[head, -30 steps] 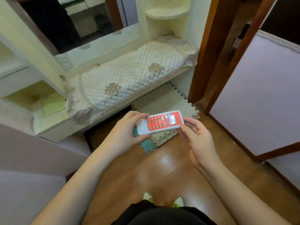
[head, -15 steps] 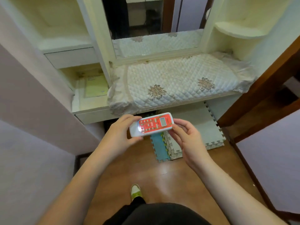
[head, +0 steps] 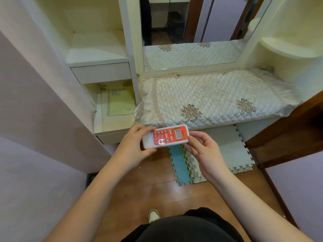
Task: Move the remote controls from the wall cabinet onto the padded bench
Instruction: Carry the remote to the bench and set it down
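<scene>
At six o'clock from the counter (head: 218,95), just short of its front edge, you carry the remote control (head: 166,136) level and face up between both hands. Your left hand (head: 134,145) has its grip closed round the white end, fingers over the top and thumb beneath; your right hand (head: 204,151) pinches the red end by the fingertips. That two-ended hold likely steadies it for setting down flat on the quilted cover at twelve o'clock.
</scene>
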